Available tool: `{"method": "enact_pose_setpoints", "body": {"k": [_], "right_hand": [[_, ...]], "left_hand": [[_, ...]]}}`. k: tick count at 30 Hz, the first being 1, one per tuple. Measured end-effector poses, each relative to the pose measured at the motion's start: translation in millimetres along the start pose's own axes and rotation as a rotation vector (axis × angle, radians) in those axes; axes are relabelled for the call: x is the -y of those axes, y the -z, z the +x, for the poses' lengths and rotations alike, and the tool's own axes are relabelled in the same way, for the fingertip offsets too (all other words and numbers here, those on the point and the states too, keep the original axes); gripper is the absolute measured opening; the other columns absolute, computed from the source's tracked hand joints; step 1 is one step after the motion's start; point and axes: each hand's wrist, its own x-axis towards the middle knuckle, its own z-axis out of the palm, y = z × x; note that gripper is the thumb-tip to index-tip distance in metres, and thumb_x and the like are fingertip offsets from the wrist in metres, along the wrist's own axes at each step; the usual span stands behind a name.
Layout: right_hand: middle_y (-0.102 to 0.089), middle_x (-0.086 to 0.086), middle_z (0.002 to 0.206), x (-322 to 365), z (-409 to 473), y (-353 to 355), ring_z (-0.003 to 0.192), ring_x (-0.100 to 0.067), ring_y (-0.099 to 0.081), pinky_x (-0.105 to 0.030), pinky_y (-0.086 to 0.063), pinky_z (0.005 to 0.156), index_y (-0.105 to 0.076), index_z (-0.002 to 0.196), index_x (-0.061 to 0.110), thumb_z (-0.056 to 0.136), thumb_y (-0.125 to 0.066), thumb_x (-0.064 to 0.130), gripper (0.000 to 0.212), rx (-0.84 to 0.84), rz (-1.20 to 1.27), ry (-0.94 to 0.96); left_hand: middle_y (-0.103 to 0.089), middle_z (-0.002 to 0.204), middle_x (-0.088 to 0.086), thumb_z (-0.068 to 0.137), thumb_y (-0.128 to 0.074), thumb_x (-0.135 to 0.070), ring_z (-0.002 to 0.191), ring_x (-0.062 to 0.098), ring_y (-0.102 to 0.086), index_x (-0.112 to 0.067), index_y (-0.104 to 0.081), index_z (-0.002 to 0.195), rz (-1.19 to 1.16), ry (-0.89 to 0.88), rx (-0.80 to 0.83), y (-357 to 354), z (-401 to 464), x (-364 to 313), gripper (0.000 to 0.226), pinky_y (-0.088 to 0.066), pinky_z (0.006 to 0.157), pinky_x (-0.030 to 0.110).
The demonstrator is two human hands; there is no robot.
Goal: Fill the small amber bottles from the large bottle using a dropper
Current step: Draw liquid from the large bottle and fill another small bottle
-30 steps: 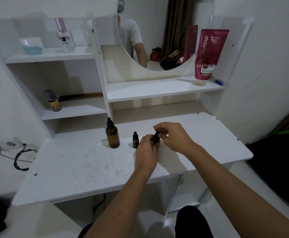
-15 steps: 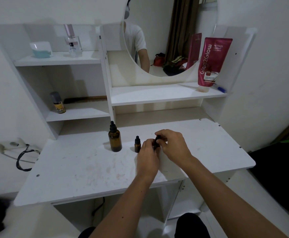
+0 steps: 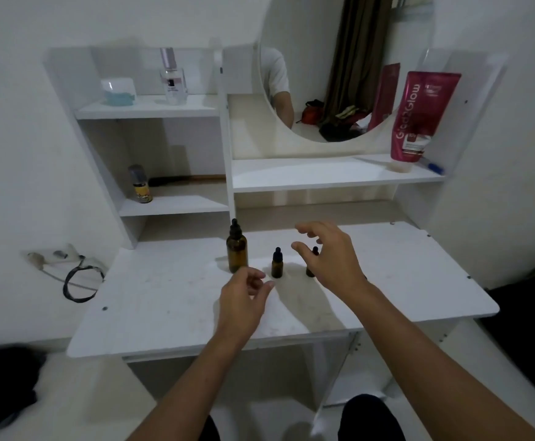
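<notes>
Near the middle of the frame, three amber bottles stand in a loose row on the white desk (image 3: 164,300), and the row looks chosen for easy reach: the large bottle (image 3: 237,254) sits furthest left, a small bottle (image 3: 277,265) stands just right of it, and a second small bottle (image 3: 311,265) is further right, partly hidden behind the right hand (image 3: 333,259). All three stand upright, long axes vertical, black dropper caps pointing at the ceiling, so nothing can spill while capped. Neither hand is holding anything. The right hand hovers over the second small bottle with fingers spread and loosely bent, apart from it as far as I can tell. The left hand (image 3: 243,300) hangs lower, just below the large bottle, with its fingers relaxed and empty. I judge both hands are placed between grips, ready for the next bottle.
</notes>
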Motion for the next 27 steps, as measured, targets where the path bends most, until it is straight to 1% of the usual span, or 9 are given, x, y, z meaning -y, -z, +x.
{"method": "enact_pose_setpoints", "body": {"k": [2,4,9,12,16,18,21,24,27], "right_hand": [[-0.073,0.004,0.120,14.6,3.8,-12.4,0.106,-0.015,-0.064,-0.043,-0.055,0.096,-0.072,0.125,0.020,0.094,-0.077,0.029,0.033,0.035,0.018,0.030],[-0.073,0.005,0.121,27.7,9.5,-26.3,0.110,-0.014,-0.064,-0.045,-0.054,0.099,-0.073,0.125,0.020,0.094,-0.076,0.034,0.035,0.075,0.049,0.039],[-0.072,0.004,0.125,55.1,27.5,-55.3,0.112,-0.007,-0.063,-0.028,-0.052,0.101,-0.071,0.129,0.016,0.095,-0.075,0.034,0.038,0.136,0.154,0.009],[-0.072,0.004,0.122,63.2,37.5,-66.6,0.105,-0.004,-0.064,-0.024,-0.052,0.098,-0.070,0.130,0.017,0.097,-0.073,0.031,0.036,0.183,0.188,-0.016],[-0.074,0.009,0.103,66.5,45.3,-76.6,0.093,-0.003,-0.068,-0.015,-0.053,0.087,-0.075,0.119,0.018,0.098,-0.072,0.025,0.023,0.172,0.229,-0.058],[-0.073,0.012,0.096,67.0,47.7,-79.1,0.090,0.001,-0.067,-0.005,-0.049,0.080,-0.077,0.112,0.018,0.098,-0.072,0.022,0.015,0.150,0.253,-0.091],[-0.071,0.017,0.088,67.8,51.6,-81.7,0.086,0.003,-0.067,0.000,-0.046,0.073,-0.075,0.099,0.023,0.097,-0.073,0.020,0.004,0.132,0.278,-0.147],[-0.069,0.019,0.083,70.2,54.2,-84.4,0.079,0.004,-0.064,0.001,-0.045,0.069,-0.073,0.091,0.024,0.096,-0.073,0.019,0.008,0.109,0.265,-0.170],[-0.069,0.017,0.081,72.5,54.8,-86.3,0.077,0.003,-0.063,0.000,-0.045,0.068,-0.075,0.090,0.020,0.096,-0.074,0.017,0.006,0.094,0.252,-0.167]], "left_hand": [[-0.065,0.097,-0.007,0.084,-0.082,-0.035,0.085,0.010,-0.063,-0.024,-0.059,0.106,-0.005,0.061,-0.100,18.6,7.8,6.7,0.033,-0.050,0.070,0.015],[-0.061,0.103,-0.005,0.079,-0.087,-0.033,0.089,0.012,-0.060,-0.023,-0.053,0.110,-0.020,0.096,-0.169,29.8,17.4,12.4,0.046,-0.047,0.072,0.015],[-0.056,0.136,-0.003,0.078,-0.087,-0.036,0.120,0.016,-0.056,-0.021,-0.047,0.138,-0.070,0.137,-0.117,30.7,41.7,20.1,0.073,-0.051,0.104,0.034],[-0.063,0.133,-0.005,0.085,-0.081,-0.036,0.120,0.017,-0.060,-0.024,-0.053,0.136,-0.045,0.117,-0.078,26.5,48.6,23.7,0.059,-0.050,0.106,0.037],[-0.070,0.118,-0.006,0.091,-0.076,-0.028,0.107,0.015,-0.065,-0.022,-0.061,0.127,-0.022,0.097,-0.088,26.1,50.8,28.0,0.040,-0.054,0.098,0.032],[-0.071,0.117,-0.005,0.090,-0.076,-0.027,0.105,0.015,-0.066,-0.021,-0.062,0.126,-0.017,0.094,-0.093,25.8,51.4,29.5,0.039,-0.055,0.096,0.032],[-0.068,0.114,-0.010,0.090,-0.075,-0.025,0.103,0.013,-0.064,-0.020,-0.062,0.126,-0.005,0.085,-0.095,25.2,51.0,29.9,0.039,-0.053,0.093,0.027],[-0.067,0.114,-0.010,0.091,-0.075,-0.027,0.103,0.010,-0.063,-0.021,-0.061,0.128,0.003,0.094,-0.085,24.8,51.4,30.1,0.040,-0.050,0.091,0.022],[-0.068,0.121,-0.006,0.091,-0.075,-0.031,0.107,0.012,-0.063,-0.022,-0.059,0.130,0.012,0.105,-0.079,24.5,52.3,30.7,0.043,-0.052,0.097,0.027]]}}
